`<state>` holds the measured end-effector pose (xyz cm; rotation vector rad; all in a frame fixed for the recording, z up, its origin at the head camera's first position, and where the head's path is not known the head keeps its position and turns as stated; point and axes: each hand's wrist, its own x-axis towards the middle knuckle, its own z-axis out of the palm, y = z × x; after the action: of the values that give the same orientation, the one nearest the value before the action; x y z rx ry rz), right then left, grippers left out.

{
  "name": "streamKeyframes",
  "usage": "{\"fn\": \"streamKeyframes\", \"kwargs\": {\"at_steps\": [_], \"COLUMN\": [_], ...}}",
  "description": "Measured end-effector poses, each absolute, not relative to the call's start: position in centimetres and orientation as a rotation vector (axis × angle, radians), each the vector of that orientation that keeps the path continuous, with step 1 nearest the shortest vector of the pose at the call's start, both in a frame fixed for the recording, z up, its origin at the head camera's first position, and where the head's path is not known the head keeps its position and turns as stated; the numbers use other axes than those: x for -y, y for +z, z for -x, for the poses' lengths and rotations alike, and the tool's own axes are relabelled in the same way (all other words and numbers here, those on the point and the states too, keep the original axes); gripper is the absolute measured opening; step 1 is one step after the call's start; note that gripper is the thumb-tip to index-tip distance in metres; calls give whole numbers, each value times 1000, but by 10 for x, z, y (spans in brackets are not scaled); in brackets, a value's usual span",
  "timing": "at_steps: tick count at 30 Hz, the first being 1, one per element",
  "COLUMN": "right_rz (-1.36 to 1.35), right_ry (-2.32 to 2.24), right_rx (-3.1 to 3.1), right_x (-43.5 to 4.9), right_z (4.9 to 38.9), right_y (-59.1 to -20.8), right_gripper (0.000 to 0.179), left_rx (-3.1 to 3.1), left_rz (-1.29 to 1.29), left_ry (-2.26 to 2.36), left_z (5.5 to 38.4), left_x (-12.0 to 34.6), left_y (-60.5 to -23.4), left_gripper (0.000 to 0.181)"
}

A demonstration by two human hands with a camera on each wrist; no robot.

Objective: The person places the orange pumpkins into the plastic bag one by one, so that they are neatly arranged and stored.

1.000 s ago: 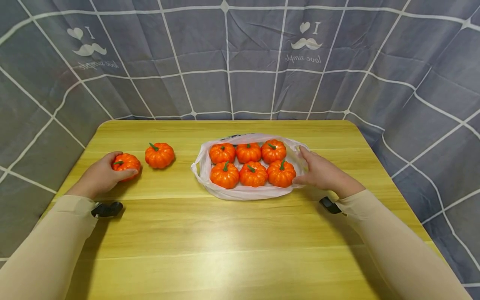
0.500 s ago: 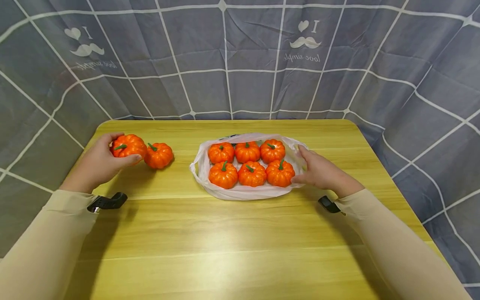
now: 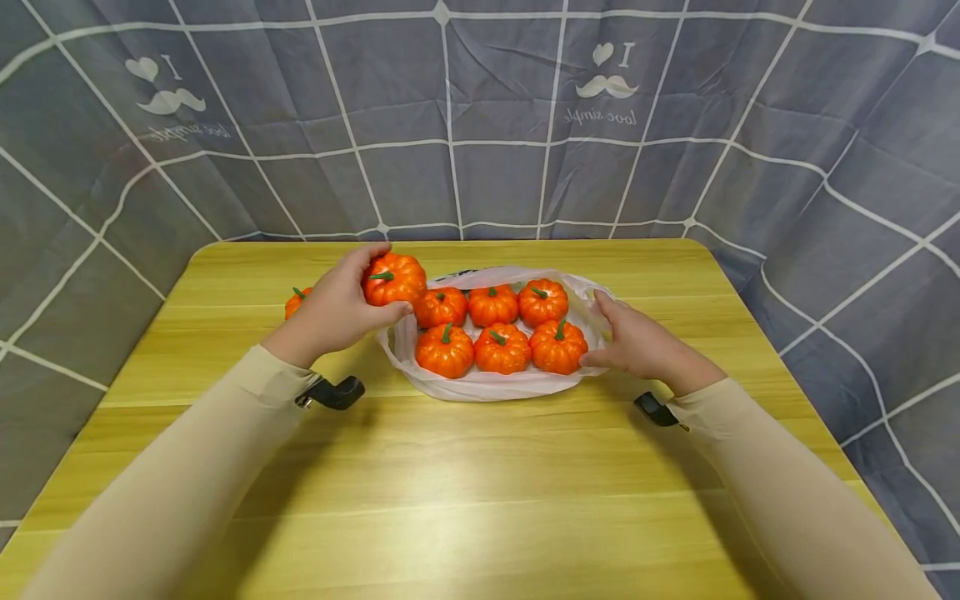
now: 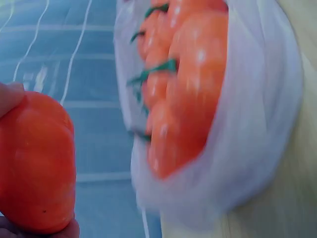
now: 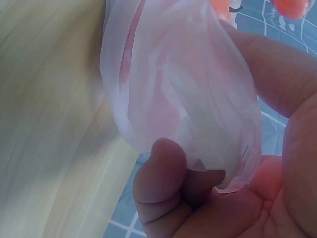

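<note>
My left hand [image 3: 339, 302] grips a small orange pumpkin [image 3: 395, 280] with a green stem, held up just beyond the left end of a white plastic bag [image 3: 480, 387]. In the left wrist view this pumpkin [image 4: 37, 163] is at the left edge, apart from the bag [image 4: 252, 134]. Several like pumpkins [image 3: 503, 348] sit in two rows inside the open bag. At the bag's right end, my right hand [image 3: 637, 340] holds its side. Up close, the right wrist view shows curled fingers [image 5: 161, 178] against the thin plastic [image 5: 188, 99].
Another pumpkin [image 3: 296, 302] stands on the wooden table [image 3: 450, 492] at the left, partly hidden behind my left hand. A grey checked curtain [image 3: 495, 108] hangs round the back and sides of the table.
My left hand has lifted the pumpkin from the left of the table and carried it right, past the other loose pumpkin, to the bag. The right hand stays at the bag.
</note>
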<state>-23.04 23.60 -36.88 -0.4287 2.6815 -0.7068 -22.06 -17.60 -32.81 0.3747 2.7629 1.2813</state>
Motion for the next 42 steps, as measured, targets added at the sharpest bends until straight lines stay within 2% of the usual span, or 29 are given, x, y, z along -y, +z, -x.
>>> {"fn": "streamKeyframes", "kwargs": {"at_steps": [8, 14, 42], "right_rz": [421, 431, 435], "right_ry": [-725, -742, -721], "right_rx": [-2689, -2687, -2685], "right_x": [-236, -235, -234], "right_z": [229, 229, 230], "right_y": [-369, -368, -369], "right_gripper": [117, 117, 116], "left_rx": [-2725, -2711, -2778], "left_rz": [-524, -532, -479], "left_ry": [1225, 1150, 978], "left_z": [233, 238, 247], "left_x": [128, 109, 87], "left_y": [-342, -352, -373], "left_gripper": [84, 86, 90]}}
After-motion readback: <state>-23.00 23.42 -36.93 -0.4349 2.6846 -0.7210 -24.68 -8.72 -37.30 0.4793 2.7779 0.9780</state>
